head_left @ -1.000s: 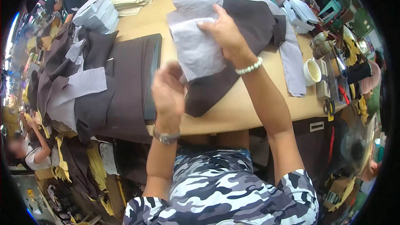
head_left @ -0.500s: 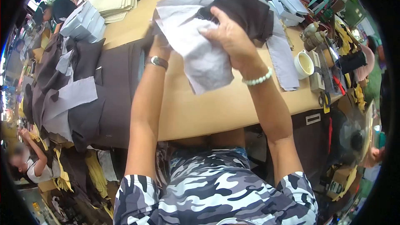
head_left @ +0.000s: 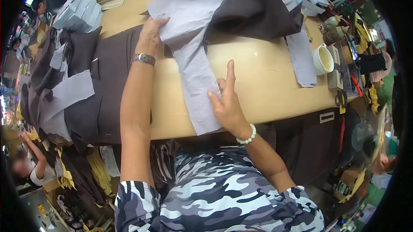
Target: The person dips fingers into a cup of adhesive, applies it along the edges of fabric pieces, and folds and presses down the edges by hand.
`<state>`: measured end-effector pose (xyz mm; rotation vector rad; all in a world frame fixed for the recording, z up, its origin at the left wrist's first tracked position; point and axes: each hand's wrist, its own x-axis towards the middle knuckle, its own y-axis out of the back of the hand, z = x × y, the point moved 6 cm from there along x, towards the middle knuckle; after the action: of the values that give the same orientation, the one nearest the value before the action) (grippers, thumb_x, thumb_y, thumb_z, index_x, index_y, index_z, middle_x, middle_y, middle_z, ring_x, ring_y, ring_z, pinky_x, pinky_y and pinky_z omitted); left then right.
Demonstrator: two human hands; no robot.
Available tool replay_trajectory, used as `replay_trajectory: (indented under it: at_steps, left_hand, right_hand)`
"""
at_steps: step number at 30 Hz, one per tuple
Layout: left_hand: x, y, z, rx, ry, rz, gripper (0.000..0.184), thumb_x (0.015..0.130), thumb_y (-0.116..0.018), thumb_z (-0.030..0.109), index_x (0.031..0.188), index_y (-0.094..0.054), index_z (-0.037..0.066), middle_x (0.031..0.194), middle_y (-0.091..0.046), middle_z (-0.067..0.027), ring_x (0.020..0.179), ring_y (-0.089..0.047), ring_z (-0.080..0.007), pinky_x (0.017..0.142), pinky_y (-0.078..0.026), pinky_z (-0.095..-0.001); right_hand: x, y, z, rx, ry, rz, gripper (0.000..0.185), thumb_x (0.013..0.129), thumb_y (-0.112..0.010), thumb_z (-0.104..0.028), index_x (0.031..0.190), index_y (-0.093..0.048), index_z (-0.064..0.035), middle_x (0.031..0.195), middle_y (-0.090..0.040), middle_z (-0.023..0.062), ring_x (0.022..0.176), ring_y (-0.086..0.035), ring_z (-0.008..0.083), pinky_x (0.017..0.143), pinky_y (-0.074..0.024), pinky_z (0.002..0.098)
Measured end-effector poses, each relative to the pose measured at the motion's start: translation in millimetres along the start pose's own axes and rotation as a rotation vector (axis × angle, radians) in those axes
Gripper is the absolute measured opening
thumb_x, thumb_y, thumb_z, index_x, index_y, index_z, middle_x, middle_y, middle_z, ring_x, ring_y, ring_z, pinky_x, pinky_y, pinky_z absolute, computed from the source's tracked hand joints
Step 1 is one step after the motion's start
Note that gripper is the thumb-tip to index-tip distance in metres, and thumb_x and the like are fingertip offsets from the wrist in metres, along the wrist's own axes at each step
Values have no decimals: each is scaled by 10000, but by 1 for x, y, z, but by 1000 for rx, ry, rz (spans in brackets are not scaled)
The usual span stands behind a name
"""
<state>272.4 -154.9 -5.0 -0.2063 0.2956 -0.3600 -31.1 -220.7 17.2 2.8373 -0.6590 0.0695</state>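
Note:
A light grey cloth piece (head_left: 189, 8) lies spread over the table, with a long strip hanging down toward the front edge. Dark brown fabric (head_left: 254, 12) joins it on the right and is folded over. At the upper left edge of the grey cloth, my left hand (head_left: 152, 34) grips it between thumb and fingers. My right hand (head_left: 226, 101) pinches the right edge of the strip near its lower end, index finger pointing up and away.
Dark fabric (head_left: 114, 77) is stacked on the left, with white boxes (head_left: 79, 12) behind. At the right are a white cup (head_left: 322, 60), bottles (head_left: 333, 30), scissors (head_left: 341, 101) and a grey strip (head_left: 301, 58). A co-worker (head_left: 36, 163) is at far left.
My left hand has moved up and left with the cloth's edge. My right hand has come down toward the front edge, and the bunched grey cloth is now opened out into a long strip.

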Motion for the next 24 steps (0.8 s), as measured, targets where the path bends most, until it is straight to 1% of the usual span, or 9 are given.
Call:
replay_trajectory:
  at_steps: [2, 5, 8, 11, 13, 15, 17, 20, 24]
  left_hand:
    - [16, 3, 3, 150, -91, -49, 449, 756, -635, -11, 1183, -498, -34, 1082, -598, -154, 1005, -591, -236, 880, -481, -335]
    - [6, -7, 23, 465, -512, 42, 454, 783, -618, 23, 1208, -472, -45, 1100, -601, -167, 976, -607, -252, 853, -478, -320]
    - [-52, -21, 64, 1018, -1162, 568, 390, 801, -610, 33, 1179, -519, -11, 1087, -624, -151, 944, -622, -265, 831, -477, -316]
    - [-123, -52, 80, 1054, -1291, 168, 256, 806, -613, 28, 1062, -609, 31, 1043, -646, -128, 907, -636, -247, 791, -489, -309]
    - [-149, -66, 53, 1035, -1219, -185, 154, 787, -629, 7, 930, -656, 55, 971, -668, -95, 874, -647, -221, 748, -500, -309]
    - [-152, -70, 22, 1216, -1137, -411, 173, 792, -629, 32, 961, -657, 49, 993, -660, -98, 867, -637, -272, 743, -511, -325]
    - [-131, -51, 2, 1372, -1068, -248, 193, 842, -581, 102, 1018, -648, 60, 1065, -638, -96, 914, -622, -290, 764, -508, -340]
    - [-109, -38, 0, 1477, -896, -274, 237, 881, -543, 206, 1057, -638, 80, 1123, -614, -93, 942, -612, -296, 785, -503, -362]
    - [-111, -42, 0, 1490, -847, -209, 344, 854, -584, 306, 1056, -591, 28, 1087, -603, -131, 957, -585, -316, 799, -483, -381]
  right_hand:
    - [-11, -5, -1, -13, 32, 14, 905, 810, -521, 54, 1449, 112, -45, 1138, -520, 257, 954, -565, 349, 894, -425, 364]
    - [-16, -9, -5, -69, 103, 69, 910, 809, -539, 73, 1457, 86, -56, 1091, -516, 253, 1066, -539, 323, 996, -375, 373]
    - [-14, -9, -2, -47, 64, 55, 922, 799, -552, 74, 1461, 73, -68, 1143, -494, 268, 1113, -520, 344, 1035, -348, 403]
    - [-12, -8, 0, -45, 79, 42, 924, 799, -554, 72, 1463, 72, -74, 1147, -498, 270, 1112, -523, 345, 1019, -361, 397]
    - [-12, -8, -1, -45, 63, 28, 924, 797, -556, 71, 1464, 66, -77, 1148, -499, 270, 1109, -525, 344, 1011, -368, 393]
    - [-14, -7, -2, -38, 42, 10, 923, 797, -560, 70, 1466, 58, -79, 1151, -500, 266, 1105, -527, 338, 1004, -373, 387]
    - [-15, -5, -2, -28, 15, -11, 920, 796, -565, 67, 1468, 46, -79, 1155, -503, 258, 1103, -530, 329, 997, -378, 378]
    - [-17, -2, -1, -41, 20, -14, 906, 798, -573, 60, 1471, 18, -76, 1167, -505, 246, 1102, -531, 313, 998, -377, 368]
    - [-21, -5, -2, -69, 54, -17, 883, 784, -576, 66, 1460, -16, -25, 1382, -349, 278, 1175, -482, 376, 998, -391, 389]
